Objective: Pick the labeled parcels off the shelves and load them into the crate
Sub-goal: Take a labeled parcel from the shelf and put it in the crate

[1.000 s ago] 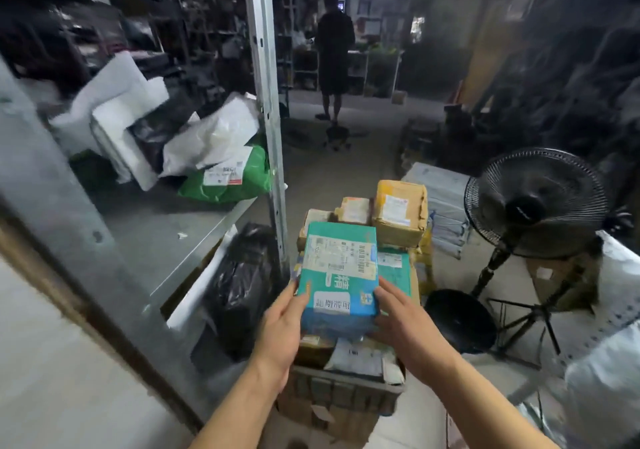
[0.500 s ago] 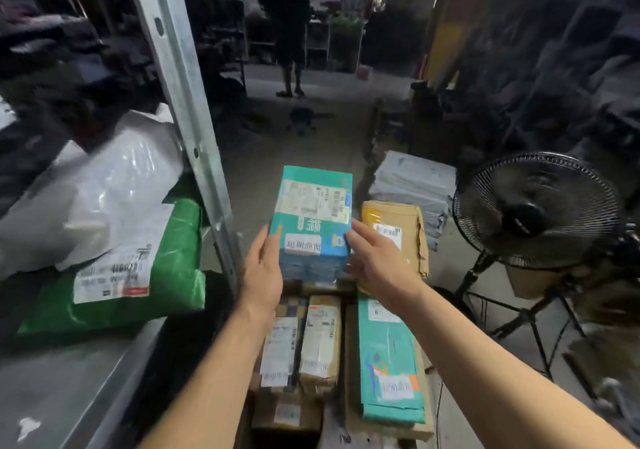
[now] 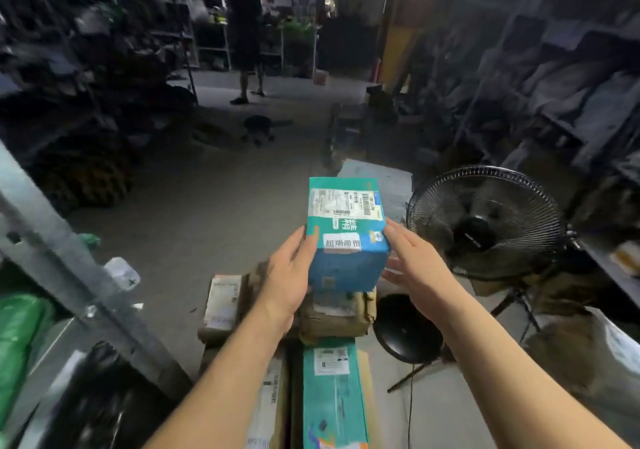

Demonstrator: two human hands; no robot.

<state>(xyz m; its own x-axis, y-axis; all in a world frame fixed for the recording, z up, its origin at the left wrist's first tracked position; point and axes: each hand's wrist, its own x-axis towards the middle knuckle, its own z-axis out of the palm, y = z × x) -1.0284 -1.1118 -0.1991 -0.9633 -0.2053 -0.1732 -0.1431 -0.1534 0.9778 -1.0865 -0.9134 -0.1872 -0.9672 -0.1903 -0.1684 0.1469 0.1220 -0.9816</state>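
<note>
**Teal parcel held above the stacked load**

The teal parcel (image 3: 346, 233) with a white shipping label is the landmark. The left hand (image 3: 289, 275) grips its left side, fingers curled around the edge. The right hand (image 3: 412, 263) lies at its right side, fingers straight and spread, with only the upper fingertips touching the box. Directly beneath the parcel sits a brown taped package (image 3: 336, 317); nearer than that lies a long teal box (image 3: 334, 393). Right of the parcel stands a black fan (image 3: 485, 223). Left of it runs a metal shelf post (image 3: 69, 268).
</note>
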